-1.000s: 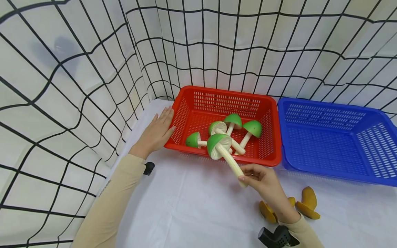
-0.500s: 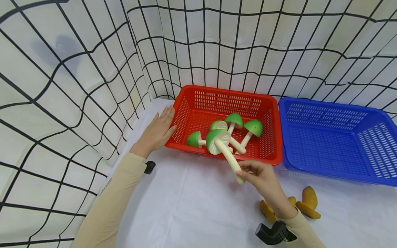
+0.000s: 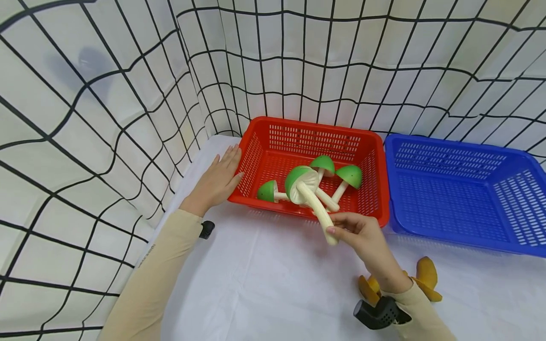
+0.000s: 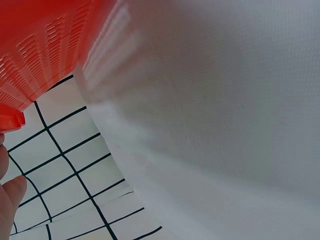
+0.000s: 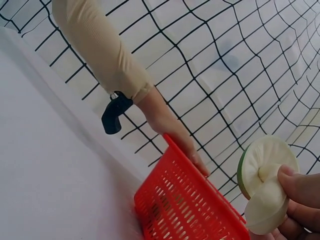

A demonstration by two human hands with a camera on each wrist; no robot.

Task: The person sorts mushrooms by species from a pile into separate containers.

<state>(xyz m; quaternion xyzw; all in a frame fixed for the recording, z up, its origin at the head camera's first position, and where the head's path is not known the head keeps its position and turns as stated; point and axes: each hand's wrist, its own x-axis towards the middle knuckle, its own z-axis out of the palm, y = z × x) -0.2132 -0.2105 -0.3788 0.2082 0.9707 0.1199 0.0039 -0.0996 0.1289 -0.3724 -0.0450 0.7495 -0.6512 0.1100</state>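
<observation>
My right hand [image 3: 362, 241] pinches the lower stem of a toy mushroom [image 3: 313, 201] with a green cap and cream stem. Its cap hangs over the front part of the red basket [image 3: 307, 122], hiding part of the mushrooms beneath. In the right wrist view the held mushroom [image 5: 270, 185] shows its pale gilled underside. Against the basket's left side rests my left hand [image 3: 215, 182], fingers extended along the rim. Several similar mushrooms lie inside, among them one at the left [image 3: 267, 191] and one at the right [image 3: 350, 176].
Right of the red basket, side by side with it, is a blue basket [image 3: 443, 199]. Yellow-brown mushroom-like pieces [image 3: 426, 274] lie on the white cloth [image 3: 264, 274], partly behind the right forearm. Black netting [image 3: 324, 61] over white sheeting rises behind and at the left.
My right hand has lifted the held mushroom slightly away from me, its cap now farther over the red basket. The left hand stays at the basket's side.
</observation>
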